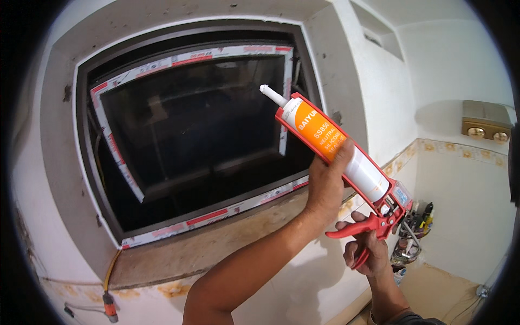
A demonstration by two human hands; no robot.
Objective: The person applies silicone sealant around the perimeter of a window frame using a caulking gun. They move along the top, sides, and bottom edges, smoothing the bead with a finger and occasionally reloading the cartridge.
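Note:
A red caulking gun [383, 221] is held up on a slant before the window, loaded with a white and orange sealant cartridge [362, 172]. Its white nozzle [273, 96] points up and to the left, with a blob of white at the tip. My left hand [326, 184] is wrapped round the barrel from below, thumb over the cartridge. Lower down, my right hand [374, 254] holds the gun's grip, and some of its fingers sit behind the red lever. Behind the nozzle is a dark window sash [195, 119], edged with printed protective tape and tilted within its frame.
Below the window frame [216, 215] runs a rough, bare sill [227, 246]. An orange cord with a connector [110, 309] hangs at the lower left. A gold-coloured lamp heater [486, 122] is on the right wall. Bottles [426, 216] crowd a rack in the corner.

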